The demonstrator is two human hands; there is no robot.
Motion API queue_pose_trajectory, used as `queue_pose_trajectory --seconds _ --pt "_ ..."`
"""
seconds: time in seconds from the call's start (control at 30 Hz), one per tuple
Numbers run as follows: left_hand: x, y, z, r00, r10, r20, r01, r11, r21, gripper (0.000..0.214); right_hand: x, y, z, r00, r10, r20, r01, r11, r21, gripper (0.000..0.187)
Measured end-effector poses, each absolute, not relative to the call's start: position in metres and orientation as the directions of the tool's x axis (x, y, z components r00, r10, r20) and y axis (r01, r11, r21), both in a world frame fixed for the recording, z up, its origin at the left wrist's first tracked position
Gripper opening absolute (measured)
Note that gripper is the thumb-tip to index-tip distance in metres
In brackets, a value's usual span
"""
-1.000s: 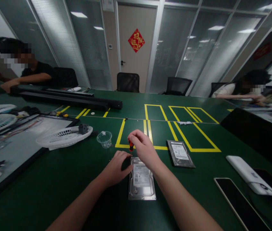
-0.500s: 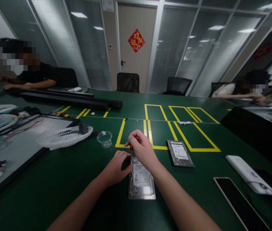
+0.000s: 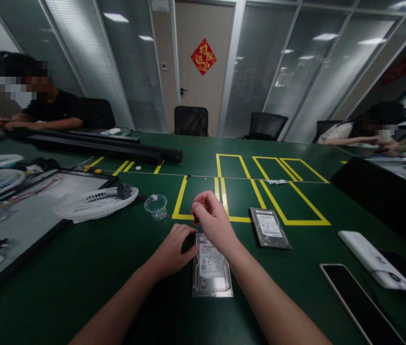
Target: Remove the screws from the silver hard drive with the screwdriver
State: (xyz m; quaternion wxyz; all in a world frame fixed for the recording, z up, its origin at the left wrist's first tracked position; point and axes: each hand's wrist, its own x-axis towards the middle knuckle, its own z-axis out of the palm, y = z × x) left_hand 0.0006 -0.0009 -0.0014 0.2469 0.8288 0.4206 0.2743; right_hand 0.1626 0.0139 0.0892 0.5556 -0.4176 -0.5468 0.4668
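Silver hard drive point(image 3: 212, 274), screwdriver point(image 3: 196, 219) in right grip point(image 3: 213, 215) above, left grip point(image 3: 174, 249) alongside

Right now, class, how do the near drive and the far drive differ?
The near drive has the left hand touching it; the far drive has no hand on it. The near drive is partly hidden by the right hand; the far drive shows whole. The near drive lies off the yellow tape; the far drive overlaps it. Both lie flat, labels up.
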Motion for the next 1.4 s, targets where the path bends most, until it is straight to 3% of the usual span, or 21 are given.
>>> queue_pose_trajectory --seconds 0.33,0.57,1.4 --pt "0.0006 -0.0008 -0.0049 0.483 0.830 0.277 0.561 -0.537 0.630 0.017 0.1639 0.0106 0.0962 -0.132 0.973 0.188 -0.116 0.173 -0.978 0.012" --pt "-0.0010 -0.0010 -0.0059 0.490 0.828 0.275 0.552 -0.538 0.637 0.020 0.1621 0.0126 0.0929 -0.051 0.984 0.170 -0.168 0.159 -0.973 0.016" --pt "0.0000 0.0003 -0.0097 0.486 0.820 0.301 0.549 -0.555 0.625 0.020 0.1631 0.0103 0.0971 -0.092 0.979 0.181 -0.157 0.165 -0.974 0.012"
